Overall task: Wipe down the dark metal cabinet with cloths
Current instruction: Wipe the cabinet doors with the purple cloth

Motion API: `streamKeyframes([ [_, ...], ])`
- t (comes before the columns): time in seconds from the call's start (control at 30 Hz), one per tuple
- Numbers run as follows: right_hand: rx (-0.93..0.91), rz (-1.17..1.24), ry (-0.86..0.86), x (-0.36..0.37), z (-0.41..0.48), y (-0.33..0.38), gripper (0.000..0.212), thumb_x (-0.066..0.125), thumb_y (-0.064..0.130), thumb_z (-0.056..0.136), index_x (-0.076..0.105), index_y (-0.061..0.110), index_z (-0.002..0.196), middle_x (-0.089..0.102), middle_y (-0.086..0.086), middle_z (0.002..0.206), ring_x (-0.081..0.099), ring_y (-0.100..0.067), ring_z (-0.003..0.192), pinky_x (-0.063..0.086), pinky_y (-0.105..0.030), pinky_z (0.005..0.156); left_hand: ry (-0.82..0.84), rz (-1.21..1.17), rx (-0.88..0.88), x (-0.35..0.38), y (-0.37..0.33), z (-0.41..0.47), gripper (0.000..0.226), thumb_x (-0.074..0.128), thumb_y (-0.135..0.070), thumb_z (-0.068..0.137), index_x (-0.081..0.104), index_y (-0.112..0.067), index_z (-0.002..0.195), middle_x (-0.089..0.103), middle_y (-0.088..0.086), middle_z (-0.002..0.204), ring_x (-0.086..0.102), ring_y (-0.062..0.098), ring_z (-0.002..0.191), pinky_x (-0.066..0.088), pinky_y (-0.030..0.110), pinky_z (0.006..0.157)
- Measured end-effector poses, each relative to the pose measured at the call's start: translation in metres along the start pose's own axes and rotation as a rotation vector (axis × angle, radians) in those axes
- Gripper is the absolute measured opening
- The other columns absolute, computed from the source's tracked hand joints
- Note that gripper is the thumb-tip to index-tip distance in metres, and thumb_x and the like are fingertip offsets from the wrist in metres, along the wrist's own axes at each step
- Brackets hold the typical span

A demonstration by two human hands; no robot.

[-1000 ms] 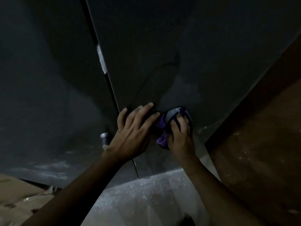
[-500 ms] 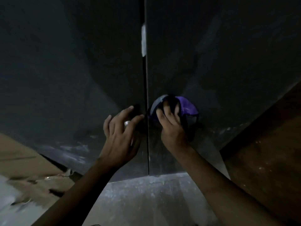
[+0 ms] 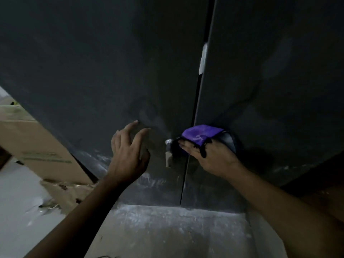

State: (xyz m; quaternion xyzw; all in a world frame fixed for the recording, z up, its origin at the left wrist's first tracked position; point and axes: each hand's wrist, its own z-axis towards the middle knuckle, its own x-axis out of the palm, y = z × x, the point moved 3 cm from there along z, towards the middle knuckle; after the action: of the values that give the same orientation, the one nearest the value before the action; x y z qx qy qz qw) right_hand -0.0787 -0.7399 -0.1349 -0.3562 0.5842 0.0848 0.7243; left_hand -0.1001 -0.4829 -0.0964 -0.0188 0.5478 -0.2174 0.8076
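Dark grey metal cabinet (image 3: 93, 71): two doors, narrow seam between. Left hand (image 3: 128, 155): fingers spread, tips touching left door; grip wide, holding nothing. Right hand (image 3: 214, 159): presses purple-and-black cloth (image 3: 199, 134) against right door, just beside seam; cloth drapes over fingers, so grip closure cannot be told. Small silver metal handle (image 3: 168, 151) between hands. Brown cardboard box (image 3: 37, 142) at left.

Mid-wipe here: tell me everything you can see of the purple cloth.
The purple cloth is soft, bunched fabric with frayed black edging and a greyish part on its right. It lies over the fingertips of the right hand, which presses it against the low part of the cabinet's right door, beside the seam and the silver handle. Black strands trail over the hand.
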Motion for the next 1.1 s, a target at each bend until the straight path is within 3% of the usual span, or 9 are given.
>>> streamKeyframes([
  [0.13,-0.091,-0.053,0.036,0.006,-0.003,-0.003,0.066,0.021,0.024,0.091,0.03,0.027,0.156,0.051,-0.001,0.149,0.067,-0.026,0.098,0.05,-0.038,0.088,-0.001,0.015,0.007,0.004,-0.004,-0.006,0.061,0.06,-0.019,0.079,0.047,-0.018,0.139,0.034,0.021,0.148,0.04,0.046,0.126,0.03,0.065,0.108],
  [0.3,0.109,0.031,-0.292,-0.034,0.022,0.0,0.074,0.047,0.023,0.088,0.025,0.023,0.159,0.02,0.011,0.165,0.068,-0.026,0.083,0.043,-0.04,0.076,-0.087,-0.002,0.026,0.0,-0.005,-0.006,0.066,0.06,-0.018,0.082,0.044,-0.016,0.146,0.029,0.017,0.156,0.035,0.038,0.136,0.022,0.057,0.115],
  [0.4,0.006,0.045,-0.217,-0.011,0.03,0.019,0.065,0.022,0.026,0.1,-0.002,0.045,0.157,0.039,0.01,0.157,0.067,-0.038,0.096,0.049,-0.045,0.089,-0.114,0.004,0.0,-0.006,-0.004,-0.001,0.072,0.059,-0.022,0.084,0.036,-0.016,0.152,0.023,0.014,0.16,0.03,0.033,0.141,0.018,0.055,0.116],
  [0.47,-0.062,0.134,-0.13,0.014,0.036,0.028,0.066,0.018,0.023,0.1,-0.008,0.056,0.152,0.046,-0.012,0.152,0.056,-0.055,0.115,0.043,-0.059,0.102,-0.092,0.019,0.009,-0.009,-0.002,-0.003,0.071,0.057,-0.023,0.085,0.033,-0.017,0.152,0.022,0.013,0.16,0.029,0.032,0.143,0.019,0.057,0.116],
  [0.6,-0.001,0.045,0.165,-0.011,0.023,0.005,0.072,0.04,0.012,0.086,0.032,0.03,0.156,0.066,-0.015,0.13,0.068,-0.03,0.102,0.053,-0.043,0.091,-0.076,0.071,0.044,-0.023,0.011,-0.018,0.07,0.056,-0.022,0.085,0.033,-0.02,0.152,0.027,0.012,0.158,0.034,0.033,0.142,0.021,0.059,0.116],
  [0.67,0.029,0.098,0.034,-0.038,0.029,-0.006,0.083,0.045,0.012,0.08,0.025,0.033,0.157,0.074,-0.012,0.11,0.07,-0.027,0.078,0.054,-0.038,0.074,-0.114,0.07,0.027,-0.035,0.022,-0.022,0.07,0.057,-0.021,0.085,0.034,-0.02,0.151,0.028,0.012,0.157,0.033,0.032,0.142,0.022,0.06,0.116],
  [0.77,0.073,0.12,-0.209,-0.097,0.056,-0.016,0.089,0.042,0.017,0.083,0.0,0.033,0.16,0.065,-0.007,0.133,0.068,-0.027,0.074,0.049,-0.039,0.074,-0.155,0.053,0.007,-0.068,0.042,-0.017,0.065,0.048,-0.022,0.087,0.035,-0.019,0.15,0.027,0.012,0.157,0.031,0.033,0.142,0.023,0.061,0.115],
  [0.93,0.202,0.11,-0.555,-0.212,0.114,-0.007,0.09,0.056,0.025,0.077,0.02,0.03,0.159,0.019,0.015,0.164,0.062,-0.025,0.059,0.041,-0.035,0.068,-0.305,0.129,0.071,-0.152,0.09,0.028,0.062,0.041,-0.017,0.092,0.033,-0.015,0.154,0.022,0.014,0.161,0.027,0.035,0.146,0.017,0.06,0.117],
  [1.1,0.142,0.102,-0.592,-0.242,0.169,0.038,0.087,0.055,0.021,0.075,0.03,0.032,0.156,0.023,0.014,0.163,0.066,-0.025,0.067,0.044,-0.035,0.065,-0.437,0.293,0.266,-0.227,0.126,0.086,0.056,0.045,-0.024,0.1,0.032,-0.014,0.154,0.025,0.017,0.159,0.032,0.037,0.143,0.018,0.059,0.117],
])
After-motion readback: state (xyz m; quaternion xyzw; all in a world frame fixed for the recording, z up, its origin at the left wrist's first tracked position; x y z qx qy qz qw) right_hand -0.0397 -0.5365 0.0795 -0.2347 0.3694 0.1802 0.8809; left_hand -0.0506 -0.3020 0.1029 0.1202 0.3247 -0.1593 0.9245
